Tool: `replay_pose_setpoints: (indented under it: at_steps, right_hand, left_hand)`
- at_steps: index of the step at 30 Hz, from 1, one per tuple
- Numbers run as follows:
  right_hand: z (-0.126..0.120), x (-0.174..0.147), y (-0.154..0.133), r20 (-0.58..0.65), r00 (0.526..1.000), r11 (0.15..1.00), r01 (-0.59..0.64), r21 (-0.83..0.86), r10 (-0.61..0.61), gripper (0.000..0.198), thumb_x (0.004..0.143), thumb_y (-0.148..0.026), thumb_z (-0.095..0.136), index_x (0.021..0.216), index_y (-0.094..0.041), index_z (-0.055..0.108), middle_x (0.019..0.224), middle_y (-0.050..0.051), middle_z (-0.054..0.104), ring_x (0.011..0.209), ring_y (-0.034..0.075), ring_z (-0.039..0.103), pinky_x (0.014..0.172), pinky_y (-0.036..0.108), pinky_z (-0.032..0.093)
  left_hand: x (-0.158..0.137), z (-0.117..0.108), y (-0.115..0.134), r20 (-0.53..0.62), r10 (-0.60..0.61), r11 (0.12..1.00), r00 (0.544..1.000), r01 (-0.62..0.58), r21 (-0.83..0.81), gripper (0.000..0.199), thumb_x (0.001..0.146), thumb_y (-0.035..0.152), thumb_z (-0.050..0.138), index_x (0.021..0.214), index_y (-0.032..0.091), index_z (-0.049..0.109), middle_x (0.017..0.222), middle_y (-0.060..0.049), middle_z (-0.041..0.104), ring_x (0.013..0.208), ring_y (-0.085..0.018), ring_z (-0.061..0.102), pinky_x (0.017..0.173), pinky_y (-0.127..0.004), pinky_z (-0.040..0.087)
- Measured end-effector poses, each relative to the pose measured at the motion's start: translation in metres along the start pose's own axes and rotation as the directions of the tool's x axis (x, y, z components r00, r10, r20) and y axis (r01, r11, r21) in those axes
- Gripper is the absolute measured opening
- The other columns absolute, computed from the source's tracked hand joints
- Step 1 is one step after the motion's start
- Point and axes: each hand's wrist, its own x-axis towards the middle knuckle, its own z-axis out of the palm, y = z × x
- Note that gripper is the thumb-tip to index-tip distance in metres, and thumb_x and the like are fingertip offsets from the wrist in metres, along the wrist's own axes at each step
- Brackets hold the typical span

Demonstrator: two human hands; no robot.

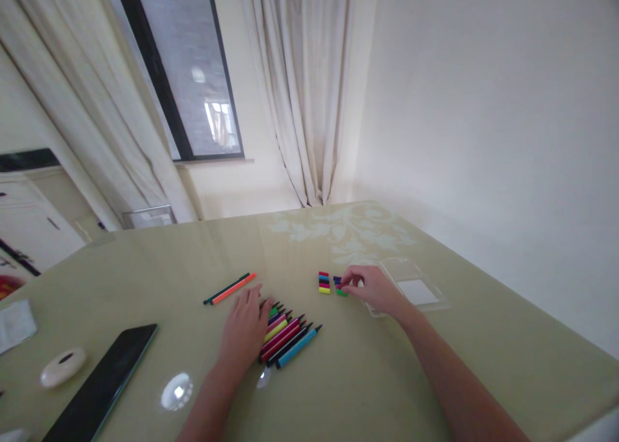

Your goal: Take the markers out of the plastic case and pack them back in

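Note:
A row of felt-tip markers [290, 336] in several colours lies in the middle of the table, dark tips bared and pointing up to the right. My left hand [245, 326] rests along the row's left side, fingers stretched out and touching the markers there. Beyond it lie an orange marker [234, 288] and a dark green marker [222, 291], side by side. Small marker caps [324, 283] form a short column on the table. A second group of caps [341, 293] is beside it, partly hidden by my right hand [370, 288], whose thumb and fingers pinch a cap there.
A clear plastic case [438, 298] lies open behind my right hand, with a white card [416, 292] in it. At the left are a black tablet-like slab [104, 381], a white oval object [63, 367] and a white tissue [17, 325]. A wall [507, 139] borders the table's right.

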Motion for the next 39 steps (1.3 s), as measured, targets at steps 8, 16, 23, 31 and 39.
replay_pose_setpoints:
  at_steps: [8,16,23,31,39]
  right_hand:
    - [0.007,-0.005,-0.005,0.113,0.993,0.991,0.043,-0.127,-0.029,0.008,0.075,-0.015,0.072,0.077,-0.022,0.077,0.073,0.000,0.072,0.067,0.016,0.061,0.065,0.026,0.040]
    - [0.010,-0.005,-0.004,0.136,0.991,0.990,0.025,-0.140,-0.006,0.008,0.075,-0.016,0.072,0.077,-0.022,0.077,0.074,0.000,0.073,0.068,0.017,0.063,0.064,0.026,0.039]
    - [0.012,-0.004,-0.002,0.125,0.992,0.982,-0.003,-0.189,0.027,0.005,0.076,-0.018,0.074,0.077,-0.022,0.076,0.077,0.001,0.075,0.073,0.018,0.065,0.067,0.027,0.040]
    - [0.016,-0.002,-0.006,0.138,0.990,0.963,-0.002,-0.268,0.041,0.004,0.082,-0.021,0.073,0.078,-0.020,0.074,0.084,0.004,0.074,0.082,0.020,0.066,0.075,0.029,0.042]
    - [0.013,-0.003,-0.018,-0.056,0.997,0.989,0.049,-0.141,-0.057,0.025,0.099,-0.036,0.060,0.086,-0.018,0.073,0.085,0.005,0.071,0.078,0.019,0.063,0.072,0.029,0.043]
  left_hand:
    - [0.009,-0.018,-0.029,-0.066,-0.329,0.937,0.942,0.334,0.098,0.047,0.106,0.034,0.025,0.138,0.014,0.054,0.142,-0.018,0.058,0.130,-0.037,0.051,0.102,-0.057,0.045]
    - [0.006,-0.029,-0.024,-0.066,-0.317,0.925,0.946,0.323,0.197,0.037,0.102,0.034,0.038,0.126,0.020,0.063,0.124,-0.015,0.064,0.118,-0.037,0.055,0.092,-0.051,0.047]
    - [0.007,-0.028,-0.027,-0.015,-0.261,0.944,0.965,0.258,0.204,0.031,0.103,0.029,0.038,0.114,0.019,0.066,0.114,-0.012,0.069,0.107,-0.031,0.063,0.087,-0.043,0.048]
    - [0.011,-0.020,-0.024,-0.124,-0.173,0.978,0.977,0.185,0.093,0.031,0.104,0.028,0.037,0.110,0.019,0.066,0.112,-0.011,0.069,0.103,-0.028,0.065,0.089,-0.040,0.050]
    - [0.005,-0.009,0.012,-0.164,0.181,0.964,0.970,-0.208,-0.167,0.022,0.105,0.025,0.038,0.108,0.021,0.060,0.102,-0.007,0.069,0.097,-0.025,0.065,0.088,-0.040,0.052]
